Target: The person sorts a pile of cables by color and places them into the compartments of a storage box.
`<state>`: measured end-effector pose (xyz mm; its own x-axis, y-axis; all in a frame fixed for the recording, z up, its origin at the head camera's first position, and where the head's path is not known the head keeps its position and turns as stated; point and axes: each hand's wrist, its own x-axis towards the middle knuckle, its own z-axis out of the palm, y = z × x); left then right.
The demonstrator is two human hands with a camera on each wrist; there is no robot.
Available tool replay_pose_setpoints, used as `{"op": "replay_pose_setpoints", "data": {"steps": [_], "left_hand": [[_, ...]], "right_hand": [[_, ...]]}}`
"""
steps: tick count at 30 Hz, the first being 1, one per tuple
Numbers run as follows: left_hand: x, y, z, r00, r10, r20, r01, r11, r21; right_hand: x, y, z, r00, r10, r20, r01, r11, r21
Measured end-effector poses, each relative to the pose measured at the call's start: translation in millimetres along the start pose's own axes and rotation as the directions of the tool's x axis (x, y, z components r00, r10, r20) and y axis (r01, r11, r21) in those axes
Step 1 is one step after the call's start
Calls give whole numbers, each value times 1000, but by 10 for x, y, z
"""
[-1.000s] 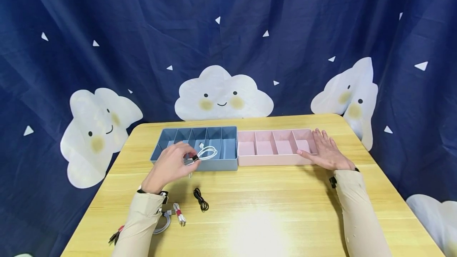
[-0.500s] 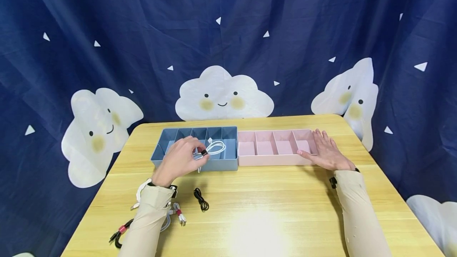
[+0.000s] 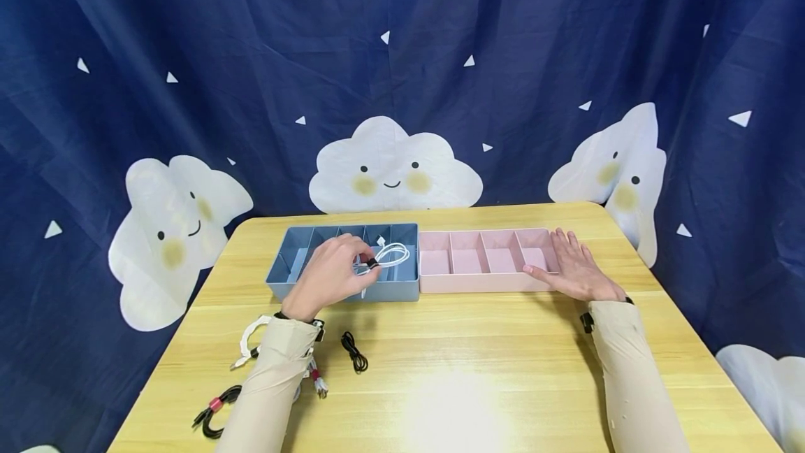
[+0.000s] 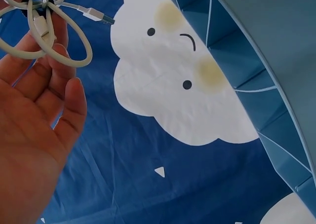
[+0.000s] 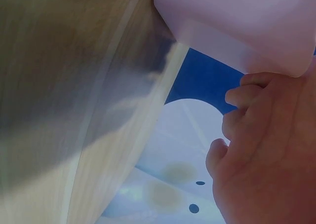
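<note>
White cable [image 3: 385, 264] is pinched in the left hand [image 3: 333, 270] near the blue tray [image 3: 396, 291], unplaced; other cables [image 3: 216, 405] lie toward its seven o'clock; right hand [image 3: 575, 268], fingers spread, touches pink tray [image 3: 478, 283].

The blue organizer [image 3: 393, 292] is partly hidden by the left hand [image 3: 330, 272], the red-tied white cable [image 3: 317, 377] by the sleeve [image 3: 270, 372]; in the left wrist view, the held white cable [image 4: 41, 28] is cut off above.

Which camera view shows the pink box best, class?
The head view: the pink box shows its four compartments there. The right wrist view catches only part of its outside; the left wrist view, none.
</note>
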<state>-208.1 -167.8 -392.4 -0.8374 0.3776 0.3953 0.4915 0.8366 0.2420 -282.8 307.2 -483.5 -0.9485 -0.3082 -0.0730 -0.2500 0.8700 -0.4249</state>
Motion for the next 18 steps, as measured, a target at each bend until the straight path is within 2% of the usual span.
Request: {"op": "replay_pose_setpoints", "data": {"steps": [9,18], "left_hand": [[114,69,36,1000,29,-4,-29,1000,-6],[199,124,109,1000,29,-3,-29,1000,-4]], "right_hand": [[-11,-12,-13,1000,-2,2,2,1000,-9],[-12,-3,-1,1000,-4,-3,4,1000,-4]]}}
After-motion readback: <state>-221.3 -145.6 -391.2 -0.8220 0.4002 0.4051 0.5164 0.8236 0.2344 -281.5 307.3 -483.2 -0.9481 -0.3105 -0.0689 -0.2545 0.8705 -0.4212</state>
